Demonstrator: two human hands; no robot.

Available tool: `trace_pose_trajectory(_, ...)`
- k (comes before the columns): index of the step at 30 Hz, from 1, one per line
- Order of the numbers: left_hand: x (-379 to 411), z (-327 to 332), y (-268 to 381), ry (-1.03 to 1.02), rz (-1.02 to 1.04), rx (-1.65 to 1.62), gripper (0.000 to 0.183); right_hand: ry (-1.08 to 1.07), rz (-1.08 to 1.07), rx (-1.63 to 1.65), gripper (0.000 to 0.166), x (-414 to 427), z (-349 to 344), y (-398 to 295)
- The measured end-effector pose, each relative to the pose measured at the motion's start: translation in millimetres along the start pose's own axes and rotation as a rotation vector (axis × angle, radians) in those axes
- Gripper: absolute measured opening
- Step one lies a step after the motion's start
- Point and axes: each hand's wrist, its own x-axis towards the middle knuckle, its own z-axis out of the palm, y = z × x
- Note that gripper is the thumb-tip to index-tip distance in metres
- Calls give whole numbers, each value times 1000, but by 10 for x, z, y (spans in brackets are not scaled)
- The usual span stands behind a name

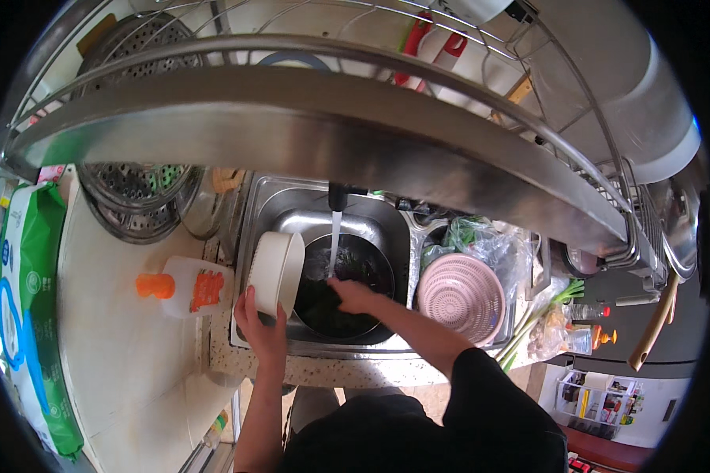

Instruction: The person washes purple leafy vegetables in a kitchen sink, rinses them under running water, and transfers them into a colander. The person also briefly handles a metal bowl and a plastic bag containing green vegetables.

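My left hand (261,325) grips the near end of a white plastic bowl (265,269), which is tilted on its side over the left part of the steel sink (284,204). In the basin stands a round dark pot (384,269) with water and dark green leaves (325,307) in it. A stream of water (335,236) runs from the black faucet (338,198) into this pot. My right hand (355,297) reaches over the pot's near right side, with its fingertips beside the stream. Whether those fingers hold any leaves is too dark to see.
A pink colander (461,295) sits right of the basin, before plastic bags (509,254) and green onions (523,331). Left stand a white jug with an orange cap (155,286) and steel steamer trays (136,213). A steel rack (307,130) crosses above the sink.
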Motion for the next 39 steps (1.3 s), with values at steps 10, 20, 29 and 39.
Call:
trace_pose_trajectory(10,26,-47,33,13,38,33,63,313,179,-337,53,-9,-688,-157)
trace_pose_trajectory(20,-82,-48,-21,30,27,51,69,-52,370,-486,55,-24,720,88)
trace_pose_trajectory(29,-69,-89,-17,31,8,65,69,-222,-230,-22,56,-68,-423,171)
trace_pose_trajectory(39,-55,-80,-31,28,-5,63,67,341,389,-331,78,264,15,53)
